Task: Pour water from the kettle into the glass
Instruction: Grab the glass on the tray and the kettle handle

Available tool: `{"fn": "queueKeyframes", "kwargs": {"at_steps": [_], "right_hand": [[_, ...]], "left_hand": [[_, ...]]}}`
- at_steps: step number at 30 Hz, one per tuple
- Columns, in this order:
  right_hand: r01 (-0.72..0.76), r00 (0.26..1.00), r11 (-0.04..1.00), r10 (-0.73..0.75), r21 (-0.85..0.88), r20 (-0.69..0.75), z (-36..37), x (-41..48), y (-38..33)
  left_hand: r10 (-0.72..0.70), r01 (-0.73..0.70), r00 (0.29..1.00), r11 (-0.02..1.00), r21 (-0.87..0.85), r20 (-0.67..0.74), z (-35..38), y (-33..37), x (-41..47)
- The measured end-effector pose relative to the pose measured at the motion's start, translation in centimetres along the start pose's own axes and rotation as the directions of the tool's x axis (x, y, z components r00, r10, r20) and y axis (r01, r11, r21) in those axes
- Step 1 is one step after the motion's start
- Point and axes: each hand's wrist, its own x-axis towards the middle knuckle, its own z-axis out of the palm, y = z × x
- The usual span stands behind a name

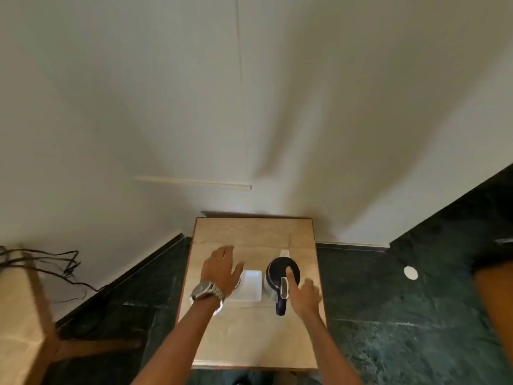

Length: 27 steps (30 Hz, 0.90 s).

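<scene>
A black kettle (279,269) with a dark handle stands on the right half of a small beige table (251,334). My right hand (304,295) hovers just right of the handle, fingers apart, thumb lying over the lid near the handle's top. My left hand (220,270), a metal watch on its wrist, is spread open over the table's left half. It hides most of the glass (238,283), of which only a dark rim edge shows below the thumb. The glass sits by the left edge of a white square tray (249,286).
The table stands against a pale wall (249,107) on a dark green stone floor (402,315). A wooden piece of furniture (22,315) and loose cables (55,265) lie at the left. A small white disc (410,272) lies on the floor to the right.
</scene>
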Motion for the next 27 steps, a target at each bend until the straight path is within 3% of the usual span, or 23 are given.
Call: {"fn": "queueKeyframes", "kwargs": {"at_steps": [4,9,13,17,24,27], "right_hand": [[-0.066,0.998,0.976,0.064,0.207,0.016,5.2,4.6,3.9],[-0.029,0.996,0.819,0.075,0.573,-0.056,11.5,7.3,8.2],[0.086,0.987,0.730,0.031,0.678,-0.158,14.0,8.1,9.7],[0.101,0.981,0.670,0.055,0.736,-0.185,15.4,8.9,8.7],[0.083,0.930,0.649,0.223,0.756,-0.293,15.7,8.9,10.3],[0.092,0.911,0.589,0.276,0.803,-0.307,14.8,9.7,10.7]], "left_hand": [[-0.098,0.102,0.992,0.994,-0.048,0.077,8.4,-4.2,2.8],[-0.110,0.118,0.982,0.992,-0.045,0.154,18.0,-8.7,5.4],[-0.211,0.233,0.968,0.955,-0.182,0.132,23.2,-11.1,7.6],[-0.318,0.347,0.938,0.851,-0.393,0.139,25.9,-12.4,9.4],[-0.404,0.426,0.896,0.670,-0.608,0.183,28.2,-12.9,8.0],[-0.414,0.426,0.892,0.627,-0.652,0.184,28.4,-12.8,8.7]]}}
